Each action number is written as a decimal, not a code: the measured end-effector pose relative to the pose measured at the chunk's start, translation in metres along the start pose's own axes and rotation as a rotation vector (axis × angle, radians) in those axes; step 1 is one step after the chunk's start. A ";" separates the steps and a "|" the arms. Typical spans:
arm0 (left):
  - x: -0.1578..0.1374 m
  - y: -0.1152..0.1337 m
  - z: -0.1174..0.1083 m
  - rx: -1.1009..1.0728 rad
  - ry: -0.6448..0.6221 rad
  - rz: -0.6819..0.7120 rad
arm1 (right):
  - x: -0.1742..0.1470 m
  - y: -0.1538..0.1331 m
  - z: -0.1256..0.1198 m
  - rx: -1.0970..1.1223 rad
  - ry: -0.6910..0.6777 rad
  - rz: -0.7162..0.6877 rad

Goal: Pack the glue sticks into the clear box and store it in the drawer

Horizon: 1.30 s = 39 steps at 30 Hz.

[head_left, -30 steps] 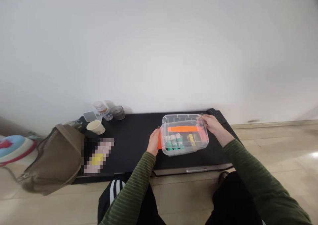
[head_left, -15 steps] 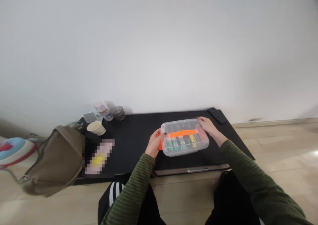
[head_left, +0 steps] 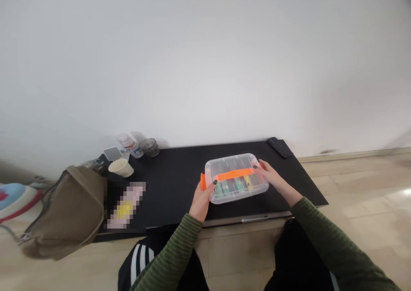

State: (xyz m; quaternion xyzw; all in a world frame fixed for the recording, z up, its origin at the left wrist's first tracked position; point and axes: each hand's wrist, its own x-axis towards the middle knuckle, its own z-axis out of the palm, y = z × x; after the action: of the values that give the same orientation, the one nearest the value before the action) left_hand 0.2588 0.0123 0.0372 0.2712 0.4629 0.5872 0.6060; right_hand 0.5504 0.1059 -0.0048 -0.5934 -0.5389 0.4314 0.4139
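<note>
A clear plastic storage box [head_left: 236, 160] with an orange handle [head_left: 233, 173] across its lid is held over the black table. Green and yellow items show through the plastic in its near half; I cannot make out what they are. My left hand [head_left: 203, 199] grips the box's left end, thumb on the lid, beside an orange side latch [head_left: 203, 182]. At the right end, my right hand [head_left: 272, 176] holds the box with its thumb on top near the handle. The lid is closed, and the fingers underneath are hidden.
On the black table [head_left: 176, 175] stand a paper cup [head_left: 121, 167], a white bottle [head_left: 130, 145] and a dark glass bowl [head_left: 149, 147] at the left. A brown bag [head_left: 69, 209] lies at the left end. A black keypad [head_left: 280, 147] sits at the back right corner.
My right hand has slid from the box's far right corner to the middle of its right end. My left thumb has moved slightly lower on the lid.
</note>
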 end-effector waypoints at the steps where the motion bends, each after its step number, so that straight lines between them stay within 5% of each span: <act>1: -0.004 0.000 0.002 -0.006 -0.013 -0.006 | -0.004 0.000 0.002 0.080 -0.041 0.060; 5: -0.008 0.001 0.004 -0.034 -0.012 -0.005 | -0.016 -0.011 0.009 0.377 -0.182 0.229; 10: -0.005 -0.001 0.006 0.002 0.065 0.052 | -0.026 -0.025 0.010 0.477 -0.155 0.277; 24: 0.011 -0.006 0.003 0.155 0.078 0.132 | -0.046 -0.035 0.012 0.135 0.006 -0.027; 39: 0.008 0.000 0.004 0.334 0.067 0.160 | -0.053 -0.052 0.013 0.006 -0.034 -0.100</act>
State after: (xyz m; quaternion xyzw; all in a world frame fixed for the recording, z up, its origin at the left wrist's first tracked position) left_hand 0.2613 0.0208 0.0370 0.3844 0.5509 0.5573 0.4880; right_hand 0.5206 0.0576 0.0448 -0.5569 -0.5735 0.4218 0.4277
